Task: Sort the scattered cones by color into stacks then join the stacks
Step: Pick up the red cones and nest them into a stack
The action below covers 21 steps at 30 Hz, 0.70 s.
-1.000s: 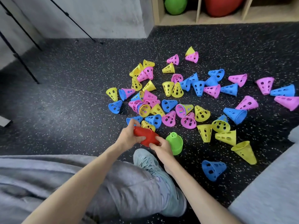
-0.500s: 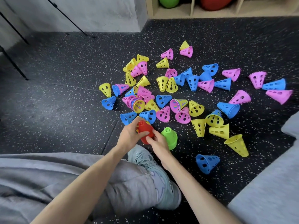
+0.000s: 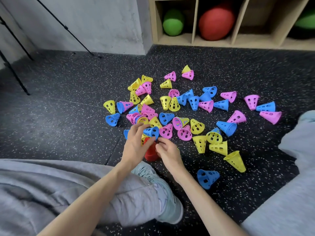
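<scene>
A red cone stack (image 3: 151, 155) stands upright on the floor just in front of my shoe. My left hand (image 3: 136, 145) hovers over its left side with fingers spread and holds nothing. My right hand (image 3: 167, 154) is at the stack's right side, fingers loosely curled, with nothing seen in its grip. It hides the green cone. Beyond my hands lie several scattered perforated cones: a blue one (image 3: 151, 132) at my left fingertips, a pink one (image 3: 166, 131) beside it, and yellow ones (image 3: 199, 143) to the right. A lone blue cone (image 3: 207, 178) lies near my right forearm.
My grey-trousered leg and pale shoe (image 3: 163, 188) lie under my arms, with my other knee (image 3: 300, 143) at the right. A wooden shelf (image 3: 195, 21) with green and red balls stands at the back. Black tripod legs (image 3: 15, 74) stand at the left.
The red stack went from lying sideways in both hands to standing on the floor. Both hands have let go of it, and my left fingers have spread. The camera tilted up.
</scene>
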Each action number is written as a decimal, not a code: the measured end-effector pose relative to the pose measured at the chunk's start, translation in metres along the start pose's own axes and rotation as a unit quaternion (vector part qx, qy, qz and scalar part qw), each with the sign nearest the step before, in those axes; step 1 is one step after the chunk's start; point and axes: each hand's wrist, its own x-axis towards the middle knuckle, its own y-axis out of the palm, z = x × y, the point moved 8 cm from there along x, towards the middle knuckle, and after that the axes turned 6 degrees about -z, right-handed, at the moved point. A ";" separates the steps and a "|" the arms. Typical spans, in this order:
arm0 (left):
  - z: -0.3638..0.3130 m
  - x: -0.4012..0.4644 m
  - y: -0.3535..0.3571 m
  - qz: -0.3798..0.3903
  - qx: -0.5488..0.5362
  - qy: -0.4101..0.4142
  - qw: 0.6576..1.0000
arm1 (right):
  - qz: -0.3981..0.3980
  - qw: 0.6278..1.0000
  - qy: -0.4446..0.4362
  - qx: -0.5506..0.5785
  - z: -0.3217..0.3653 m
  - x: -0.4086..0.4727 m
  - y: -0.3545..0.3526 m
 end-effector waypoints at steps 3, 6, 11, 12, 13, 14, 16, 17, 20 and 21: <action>-0.043 -0.004 -0.013 -0.077 -0.003 0.055 0.995 | -0.033 0.999 -0.028 0.016 0.022 -0.009 -0.028; -0.085 -0.016 -0.005 -0.097 -0.011 0.130 0.987 | -0.066 0.996 -0.064 0.012 0.049 -0.016 -0.064; -0.133 -0.043 0.040 -0.021 -0.055 0.202 0.978 | -0.087 0.989 -0.103 -0.067 0.072 -0.020 -0.123; -0.139 -0.048 0.051 0.001 -0.061 0.204 0.977 | -0.084 0.985 -0.107 -0.103 0.073 -0.020 -0.133; -0.144 -0.052 0.062 0.025 -0.066 0.200 0.977 | -0.078 0.982 -0.105 -0.139 0.071 -0.020 -0.144; -0.147 -0.055 0.074 0.055 -0.070 0.191 0.978 | -0.069 0.977 -0.101 -0.177 0.068 -0.019 -0.154; -0.148 -0.062 0.101 0.131 -0.063 0.167 0.975 | -0.041 0.963 -0.078 -0.254 0.053 -0.018 -0.175; -0.147 -0.067 0.117 0.171 -0.050 0.161 0.971 | -0.027 0.957 -0.059 -0.282 0.041 -0.018 -0.186; -0.134 -0.087 0.160 0.283 -0.016 0.139 0.949 | -0.007 0.948 0.014 -0.317 -0.007 -0.020 -0.217; -0.128 -0.094 0.170 0.310 -0.006 0.127 0.942 | -0.005 0.946 0.035 -0.321 -0.023 -0.021 -0.224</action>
